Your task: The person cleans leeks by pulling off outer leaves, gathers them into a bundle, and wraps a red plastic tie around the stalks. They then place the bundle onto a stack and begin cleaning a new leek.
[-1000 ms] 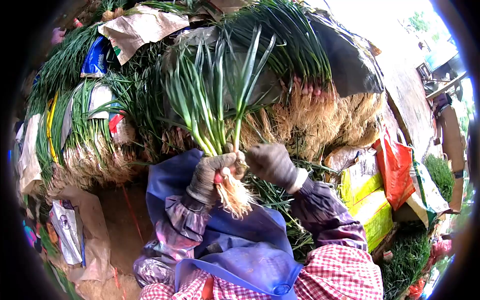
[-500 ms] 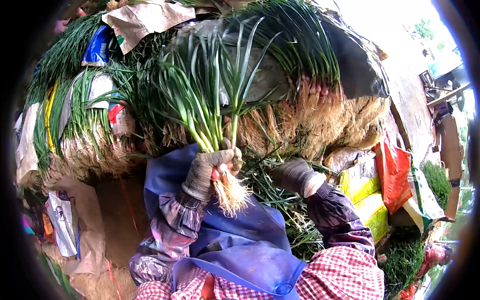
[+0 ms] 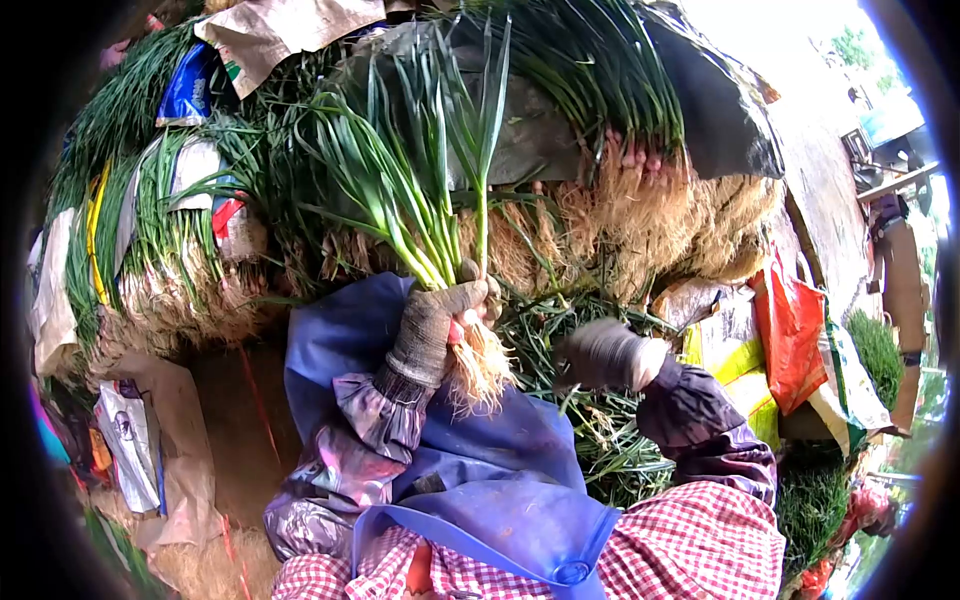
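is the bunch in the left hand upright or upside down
Upright: the bunch has leaves above the left hand and roots hanging below.

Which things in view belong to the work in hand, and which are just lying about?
Seemingly in the work:
green onion bunch, held in the left hand's grip
piled green onions beyond it

Seemingly just lying about:
red bag
white printed bag
blue packet

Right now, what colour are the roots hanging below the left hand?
Those roots are pale straw-yellow; the head view shows them best.
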Available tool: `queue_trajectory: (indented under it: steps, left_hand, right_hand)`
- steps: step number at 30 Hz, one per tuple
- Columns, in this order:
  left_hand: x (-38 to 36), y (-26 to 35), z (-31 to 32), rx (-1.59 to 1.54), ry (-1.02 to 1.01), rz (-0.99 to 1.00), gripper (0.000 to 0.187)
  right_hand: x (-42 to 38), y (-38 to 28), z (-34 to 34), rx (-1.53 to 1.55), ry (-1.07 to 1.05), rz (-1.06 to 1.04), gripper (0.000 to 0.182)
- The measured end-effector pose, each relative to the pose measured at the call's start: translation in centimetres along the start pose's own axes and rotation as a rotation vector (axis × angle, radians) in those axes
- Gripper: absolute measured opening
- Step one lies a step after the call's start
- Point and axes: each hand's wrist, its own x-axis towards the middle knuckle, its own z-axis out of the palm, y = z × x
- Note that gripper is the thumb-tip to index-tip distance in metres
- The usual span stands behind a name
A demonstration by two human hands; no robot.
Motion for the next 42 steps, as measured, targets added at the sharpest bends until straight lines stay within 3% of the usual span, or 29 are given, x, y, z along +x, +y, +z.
queue_trajectory:
  steps: [1, 2, 3, 4, 7, 8, 10, 12, 14, 15, 16, 19, 20, 22, 24, 28, 29, 32, 33, 35, 36, 38, 40, 42]
  left_hand:
    - [-0.1, 0.0, 1.1, 0.016, 0.046, 0.011, 0.015]
    - [-0.1, 0.2, 2.2, 0.032, 0.090, 0.028, 0.012]
    - [-0.2, 0.7, 2.0, 0.374, 0.106, -0.001, 0.009]
    - [0.1, 0.2, 2.2, 0.366, 0.108, 0.035, 0.007]
    - [0.6, -0.7, 1.5, 0.352, 0.098, 0.117, 0.013]
    - [0.3, -0.4, 2.0, 0.368, 0.053, 0.213, 0.016]
    - [-0.4, 1.6, 2.6, 0.364, 0.030, 0.182, 0.016]
    - [0.1, 2.1, 2.8, 0.298, -0.093, 0.347, 0.023]
    - [0.5, 2.6, 4.5, 0.150, -0.122, 0.365, 0.035]
    - [0.9, 2.1, 4.3, 0.137, -0.038, 0.290, 0.043]
    - [2.0, 1.6, 2.9, 0.047, -0.055, 0.083, 0.041]
    - [3.9, 0.7, 2.2, -0.080, -0.216, 0.017, 0.037]
    - [4.2, 0.6, 2.0, -0.114, -0.215, -0.016, 0.033]
    - [4.1, 0.5, 2.4, -0.150, -0.229, -0.023, 0.028]
    - [3.5, 0.8, 3.3, -0.091, -0.150, -0.018, 0.025]
    - [4.3, 0.2, 2.6, 0.078, -0.129, -0.093, 0.031]
    - [4.2, -0.1, 2.5, -0.018, -0.005, -0.086, 0.021]
    - [4.1, 0.3, 3.2, -0.021, -0.075, -0.067, 0.019]
    - [4.2, 0.1, 2.7, -0.030, -0.077, -0.057, 0.020]
    - [4.2, -0.4, 2.6, -0.013, -0.047, -0.060, 0.017]
    - [4.3, -0.5, 2.1, 0.006, 0.002, -0.130, 0.017]
    - [3.5, -0.6, 1.4, 0.133, 0.006, -0.082, 0.016]
    - [2.6, 0.1, 1.1, 0.102, -0.024, -0.114, 0.018]
    - [1.7, 0.3, 1.9, -0.075, -0.086, -0.149, 0.019]
  right_hand:
    - [0.0, 0.0, -0.5, 0.125, 0.259, 0.108, 0.042]
    - [0.8, 1.1, 0.1, 0.820, 0.549, -0.109, 0.042]
    - [0.8, 0.0, -1.1, 0.925, 0.625, -0.137, 0.033]
    - [1.2, -1.5, -2.3, 1.031, 0.700, -0.172, 0.024]
    - [2.8, -1.6, -1.2, 0.551, 0.949, -0.225, 0.016]
    - [3.0, -0.4, -1.2, 0.382, 0.969, -0.050, 0.014]
    - [2.8, 3.0, -0.8, 0.044, 0.968, 0.297, 0.011]
    - [1.2, 5.1, -1.5, 0.044, 1.065, 0.356, 0.010]
    - [-0.8, 4.7, -5.3, 0.143, 1.484, 0.389, 0.014]
    - [-0.8, 6.3, -6.5, 0.095, 1.495, 0.513, 0.015]
    - [-0.8, 8.2, -7.9, 0.043, 1.508, 0.634, 0.017]
    - [1.5, 11.0, -10.9, -0.007, 1.394, 0.758, 0.026]
    - [2.1, 11.2, -11.4, 0.028, 1.245, 0.863, 0.026]
    - [2.5, 11.1, -11.9, -0.005, 1.278, 0.910, 0.026]
    - [2.3, 12.4, -12.1, -0.157, 1.553, 0.717, 0.029]
    - [3.5, 12.0, -14.3, -0.037, 1.246, 0.777, 0.033]
    - [3.3, 11.6, -15.0, 0.006, 1.223, 0.813, 0.033]
    - [2.0, 7.6, -14.9, 0.049, 1.186, 0.769, 0.031]
    - [1.6, 5.9, -14.0, 0.186, 1.142, 0.626, 0.027]
    - [3.7, 4.5, -9.7, 0.468, 1.250, 0.183, 0.015]
    - [3.5, 1.6, -8.8, 0.543, 1.187, 0.200, 0.019]
    - [3.8, -0.7, -7.4, 0.560, 1.189, 0.145, 0.015]
    - [5.1, 0.9, -7.9, 0.978, 1.387, -0.190, 0.024]
    - [5.1, 2.0, -8.6, 1.387, 1.125, -0.543, 0.051]
